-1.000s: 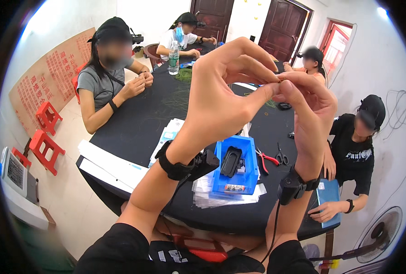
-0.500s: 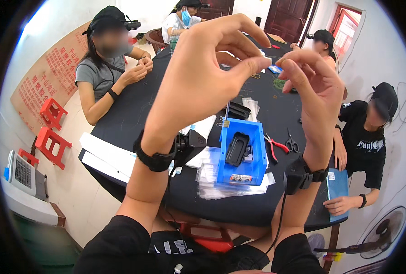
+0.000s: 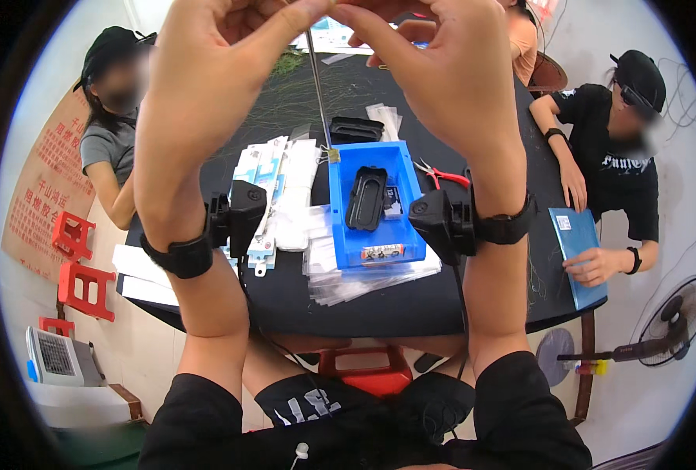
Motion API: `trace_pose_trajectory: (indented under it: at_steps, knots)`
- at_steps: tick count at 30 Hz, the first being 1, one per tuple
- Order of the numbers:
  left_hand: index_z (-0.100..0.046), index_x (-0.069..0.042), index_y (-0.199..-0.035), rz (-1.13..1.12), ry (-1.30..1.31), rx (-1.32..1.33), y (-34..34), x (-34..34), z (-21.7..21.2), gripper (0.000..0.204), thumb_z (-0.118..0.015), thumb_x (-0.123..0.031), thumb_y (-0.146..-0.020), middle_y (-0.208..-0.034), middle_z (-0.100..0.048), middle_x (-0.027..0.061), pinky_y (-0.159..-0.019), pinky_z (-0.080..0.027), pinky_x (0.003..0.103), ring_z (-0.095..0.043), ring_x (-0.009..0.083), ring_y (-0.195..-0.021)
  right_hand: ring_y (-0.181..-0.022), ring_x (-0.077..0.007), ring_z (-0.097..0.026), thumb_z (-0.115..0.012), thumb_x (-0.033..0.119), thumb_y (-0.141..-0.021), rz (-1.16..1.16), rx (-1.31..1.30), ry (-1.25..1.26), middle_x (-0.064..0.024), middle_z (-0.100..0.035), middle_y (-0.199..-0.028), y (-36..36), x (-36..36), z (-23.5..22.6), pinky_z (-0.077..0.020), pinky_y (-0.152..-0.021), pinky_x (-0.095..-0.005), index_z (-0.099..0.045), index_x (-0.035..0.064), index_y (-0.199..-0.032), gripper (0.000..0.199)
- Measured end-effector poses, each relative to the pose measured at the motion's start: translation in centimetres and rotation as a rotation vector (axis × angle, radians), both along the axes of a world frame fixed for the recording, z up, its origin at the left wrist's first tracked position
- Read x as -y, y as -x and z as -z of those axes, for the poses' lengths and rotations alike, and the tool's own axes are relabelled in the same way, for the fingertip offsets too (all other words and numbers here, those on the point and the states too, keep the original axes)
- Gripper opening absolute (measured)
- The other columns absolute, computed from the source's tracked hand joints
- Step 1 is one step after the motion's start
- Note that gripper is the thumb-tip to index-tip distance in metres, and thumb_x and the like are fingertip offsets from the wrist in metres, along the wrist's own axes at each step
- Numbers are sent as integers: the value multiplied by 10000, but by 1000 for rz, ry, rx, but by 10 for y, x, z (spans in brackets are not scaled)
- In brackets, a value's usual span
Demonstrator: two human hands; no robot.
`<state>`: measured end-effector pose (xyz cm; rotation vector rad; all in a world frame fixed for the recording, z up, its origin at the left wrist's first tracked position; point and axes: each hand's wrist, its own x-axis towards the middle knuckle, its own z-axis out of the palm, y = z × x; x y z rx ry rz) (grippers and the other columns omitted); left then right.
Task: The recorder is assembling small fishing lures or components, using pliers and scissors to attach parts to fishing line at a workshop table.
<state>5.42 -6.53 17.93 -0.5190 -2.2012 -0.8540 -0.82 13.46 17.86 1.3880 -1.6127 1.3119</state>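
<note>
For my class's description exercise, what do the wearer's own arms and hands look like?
The left hand and right hand are bare. Each arm has a black wrist strap with a boxy black device and a thin dark cable. The sleeves are short and black.

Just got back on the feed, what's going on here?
The person's left hand and right hand are up at the view's top edge, fingertips close together; anything between them can't be made out. A thin metal rod rises toward them from the far left corner of a blue bin holding a black tray. Red pliers lie to the bin's right.
</note>
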Motion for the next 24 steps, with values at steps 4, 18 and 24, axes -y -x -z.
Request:
trace_pose_trajectory:
  at_steps: [4,18,24]
  knots:
    - [-750,-15,-1118,129,-61,30,6,5,-2,239,-701,-223,-1010,-949,-718,10,-805,-478,219,-613,59,-847,-701,-177,-708,-730,31,-886,-41,15,19,-115,-725,-813,0,-5,3,-544,-584,-259,-708,-33,-943,88]
    - [-761,-49,-1155,141,-238,198,12,10,1,255,-714,-246,-1000,-903,-685,-72,-605,-306,166,-464,-28,-711,-836,-128,-715,-740,52,-926,-15,72,37,-58,-741,-973,11,13,15,-550,-655,-230,-747,-1,-1048,133]
    - [-760,-37,-1159,117,-280,130,15,6,6,267,-721,-244,-994,-912,-694,-65,-614,-324,168,-488,-27,-739,-773,-85,-717,-751,71,-920,-71,155,76,-36,-753,-895,28,13,24,-565,-626,-213,-768,9,-1007,108]
